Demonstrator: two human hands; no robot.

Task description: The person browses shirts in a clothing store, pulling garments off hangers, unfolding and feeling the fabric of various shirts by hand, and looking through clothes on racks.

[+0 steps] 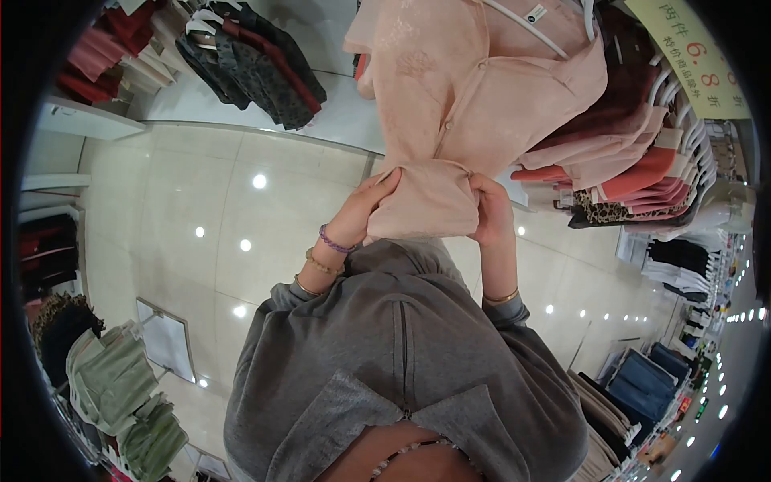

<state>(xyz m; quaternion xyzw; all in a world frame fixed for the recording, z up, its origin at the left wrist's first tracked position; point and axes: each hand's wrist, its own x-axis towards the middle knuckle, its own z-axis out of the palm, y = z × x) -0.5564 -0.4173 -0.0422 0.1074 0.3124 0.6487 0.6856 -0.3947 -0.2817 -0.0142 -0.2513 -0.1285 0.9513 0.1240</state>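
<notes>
A pale pink buttoned blouse (514, 104) hangs in front of me on a white hanger (526, 28), with a small white label by its neck. Its lower part is gathered and turned up between my hands. My left hand (377, 201) grips the cloth at one side, thumb on top and fingers hidden behind the fabric. At the opposite side my right hand (491, 207) pinches the edge of the same cloth. Bracelets circle my left wrist and a thin bangle my right.
More garments on hangers (634, 169) crowd the rack at the right, below a yellow sign (695, 60). Dark patterned clothes (253, 64) hang at the upper left over a white platform (349, 108). Green garments (112, 377) hang at the lower left. Shiny floor tiles (193, 185) reflect lights.
</notes>
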